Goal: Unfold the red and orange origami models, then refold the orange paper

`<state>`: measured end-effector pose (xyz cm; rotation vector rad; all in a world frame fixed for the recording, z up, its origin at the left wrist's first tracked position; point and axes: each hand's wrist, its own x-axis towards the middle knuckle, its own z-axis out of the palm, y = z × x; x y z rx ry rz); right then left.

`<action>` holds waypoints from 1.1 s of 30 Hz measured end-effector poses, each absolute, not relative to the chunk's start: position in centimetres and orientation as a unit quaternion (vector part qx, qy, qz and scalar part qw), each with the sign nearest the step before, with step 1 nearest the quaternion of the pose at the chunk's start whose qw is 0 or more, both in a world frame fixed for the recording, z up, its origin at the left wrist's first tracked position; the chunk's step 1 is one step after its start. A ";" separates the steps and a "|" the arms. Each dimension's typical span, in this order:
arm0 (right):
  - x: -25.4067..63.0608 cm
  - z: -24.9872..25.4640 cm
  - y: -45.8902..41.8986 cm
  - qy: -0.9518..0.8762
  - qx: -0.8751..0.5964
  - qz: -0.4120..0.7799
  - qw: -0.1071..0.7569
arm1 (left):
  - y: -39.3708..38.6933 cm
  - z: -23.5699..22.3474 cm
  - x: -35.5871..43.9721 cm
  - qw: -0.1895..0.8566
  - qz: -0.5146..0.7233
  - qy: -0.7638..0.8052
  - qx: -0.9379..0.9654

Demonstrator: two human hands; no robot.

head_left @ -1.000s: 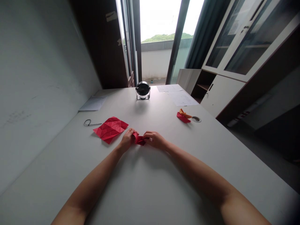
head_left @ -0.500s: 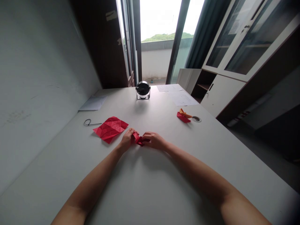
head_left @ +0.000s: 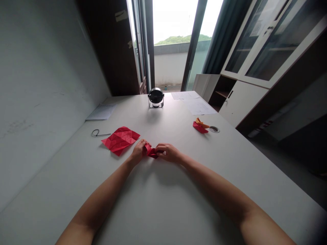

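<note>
Between my two hands is a small piece of folded red paper [head_left: 152, 153], held just over the middle of the white table [head_left: 163, 197]. My left hand [head_left: 139, 149] pinches its left end, where a red flap stands up. The fingers of my right hand [head_left: 167, 152] are closed on its right end and hide part of it. Left of my left hand lies a creased sheet of red paper [head_left: 121, 140], spread out on the table and marked with a grid of fold lines.
A red folded paper piece [head_left: 200, 127] and an orange one [head_left: 201, 123] lie at the right by a round cable hole [head_left: 214, 129]. A black cord [head_left: 98, 133] is at the left. A round silver device [head_left: 156, 98] and printed sheets [head_left: 199, 106] are farther back.
The folded red paper has shifted slightly and its front part looks a little flatter and wider. Both hands keep nearly the same place; the right fingers have moved slightly.
</note>
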<state>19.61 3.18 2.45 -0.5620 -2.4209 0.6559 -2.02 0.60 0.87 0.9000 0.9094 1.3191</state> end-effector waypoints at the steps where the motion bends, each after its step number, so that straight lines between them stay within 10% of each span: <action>1: 19.6 2.4 3.2 -0.904 -0.209 0.245 0.283 | 0.6 0.9 -2.0 0.606 0.571 0.394 0.388; 33: 19.5 2.1 3.3 -0.894 -0.235 0.255 0.284 | 0.6 0.8 -2.1 0.614 0.569 0.382 0.391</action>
